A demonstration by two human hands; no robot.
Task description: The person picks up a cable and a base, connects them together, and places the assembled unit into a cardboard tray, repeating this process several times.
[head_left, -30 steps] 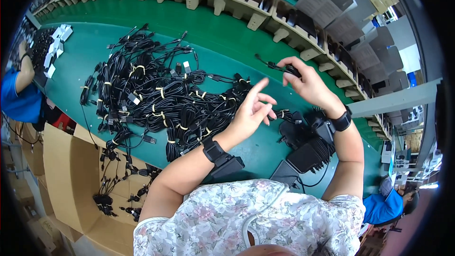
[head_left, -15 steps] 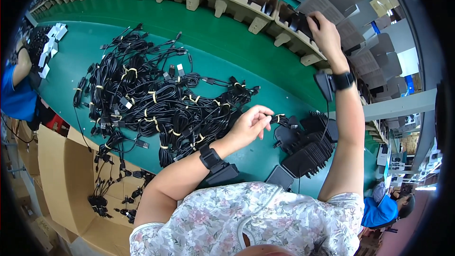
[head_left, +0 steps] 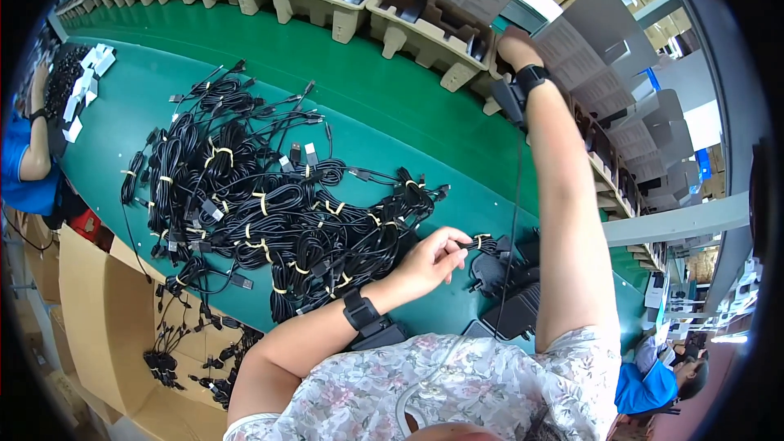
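My left hand [head_left: 433, 265] is just right of the big pile of black cables [head_left: 269, 204]. Its thumb and fingers close on the end of a small coiled black cable bundle [head_left: 483, 242], tied with a pale band. My right arm stretches far forward, and my right hand [head_left: 518, 49] reaches into the end of a cardboard pulp tray [head_left: 492, 65]. Its fingers are hidden and blurred there, so what it touches does not show. Black ribbed pieces [head_left: 518, 310] lie near my body, partly behind my right forearm.
A row of pulp trays [head_left: 310, 0] with dark items and upright printed cards runs along the green bench's [head_left: 327, 57] far side. An open cardboard box [head_left: 102, 310] with cables stands lower left. A metal bar [head_left: 678, 220] crosses at right. Co-workers in blue sit at both sides.
My right hand has gone farther forward and left, from over a tray's dark item to the tray end. My left hand stays by the cable bundle. The whole view has shifted slightly.
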